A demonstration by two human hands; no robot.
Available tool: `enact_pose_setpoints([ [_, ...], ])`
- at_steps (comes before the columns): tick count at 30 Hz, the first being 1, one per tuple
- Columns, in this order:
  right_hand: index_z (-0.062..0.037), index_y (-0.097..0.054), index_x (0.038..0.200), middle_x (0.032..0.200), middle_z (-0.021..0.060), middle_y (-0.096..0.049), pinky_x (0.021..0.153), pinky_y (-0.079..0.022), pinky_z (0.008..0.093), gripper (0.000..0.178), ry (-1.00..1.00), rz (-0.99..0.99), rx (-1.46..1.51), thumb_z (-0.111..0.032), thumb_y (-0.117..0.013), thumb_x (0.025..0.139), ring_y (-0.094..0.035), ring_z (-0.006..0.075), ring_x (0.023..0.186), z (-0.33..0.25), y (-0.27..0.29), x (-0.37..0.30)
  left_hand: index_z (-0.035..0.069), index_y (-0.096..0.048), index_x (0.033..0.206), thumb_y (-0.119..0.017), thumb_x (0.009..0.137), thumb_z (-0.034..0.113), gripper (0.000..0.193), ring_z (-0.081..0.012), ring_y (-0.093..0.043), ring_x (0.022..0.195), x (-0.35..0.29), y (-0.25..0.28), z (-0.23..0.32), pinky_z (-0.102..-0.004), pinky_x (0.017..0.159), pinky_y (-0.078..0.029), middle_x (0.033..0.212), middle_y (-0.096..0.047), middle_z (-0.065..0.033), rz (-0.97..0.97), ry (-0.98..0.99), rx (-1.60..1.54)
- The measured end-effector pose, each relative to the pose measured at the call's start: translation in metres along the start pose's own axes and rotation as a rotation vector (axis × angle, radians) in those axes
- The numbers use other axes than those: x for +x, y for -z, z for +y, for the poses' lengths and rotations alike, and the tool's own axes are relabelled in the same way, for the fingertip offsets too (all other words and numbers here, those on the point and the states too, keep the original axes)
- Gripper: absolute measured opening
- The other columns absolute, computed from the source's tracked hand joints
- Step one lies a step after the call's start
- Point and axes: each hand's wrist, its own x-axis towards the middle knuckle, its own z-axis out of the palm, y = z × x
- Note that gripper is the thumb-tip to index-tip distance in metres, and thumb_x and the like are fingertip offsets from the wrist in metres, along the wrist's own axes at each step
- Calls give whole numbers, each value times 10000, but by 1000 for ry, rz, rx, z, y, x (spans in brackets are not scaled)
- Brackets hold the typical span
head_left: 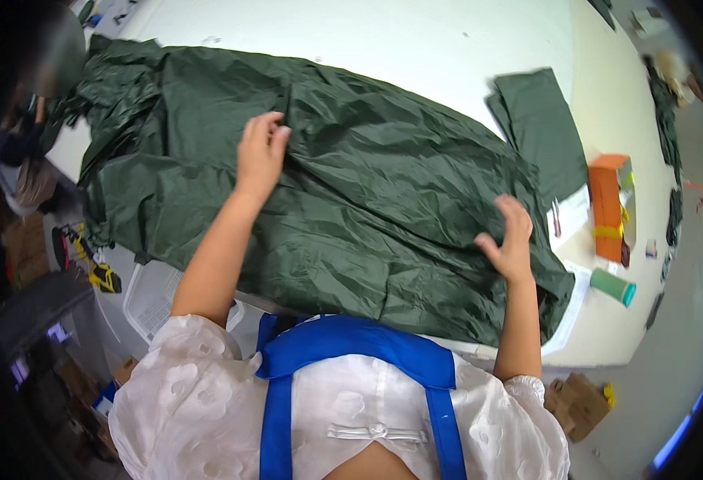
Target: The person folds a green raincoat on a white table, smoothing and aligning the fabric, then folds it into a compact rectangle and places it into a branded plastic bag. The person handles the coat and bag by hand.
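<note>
A large, wrinkled piece of thin, shiny dark green fabric (335,216), perhaps a coat, lies spread over the white table. Its left end is bunched up, and a long crease runs diagonally across its middle. Over the left-centre part is my left hand (261,158), fingers loosely bent and thumb apart, with no cloth visible in it. Near the right end, my right hand (513,246) is open, thumb spread from the fingers, just above or touching the fabric; I cannot tell which. A flat, folded piece of similar green fabric (545,128) lies beyond it.
On the table's right side are an orange box (606,200), a green cylinder (612,286) and white paper (569,224). A clear plastic bin (147,296) stands below the near left edge. Another person (27,152) is at the far left. Cardboard (582,406) lies at lower right.
</note>
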Motion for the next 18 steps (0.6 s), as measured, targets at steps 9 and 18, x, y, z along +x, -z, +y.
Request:
enact_pose_setpoints([
  [9, -117, -533, 1172, 1109, 82, -547, 1003, -326, 454, 534, -274, -53, -459, -69, -699, 667, -486, 294, 1097, 64, 50, -101, 79, -554, 1034, -474, 970, 216, 171, -373, -607, 822, 41, -20, -17, -381, 704, -480, 911, -623, -163, -27, -106, -20],
  [18, -127, -601, 721, 797, 71, -562, 733, -419, 433, 84, -336, -102, -511, -70, -592, 661, -528, 308, 870, 111, 71, -124, 83, -523, 1016, -475, 971, 255, 184, -403, -602, 791, 37, -32, -43, -415, 673, -476, 865, -631, -187, -45, 35, 50],
])
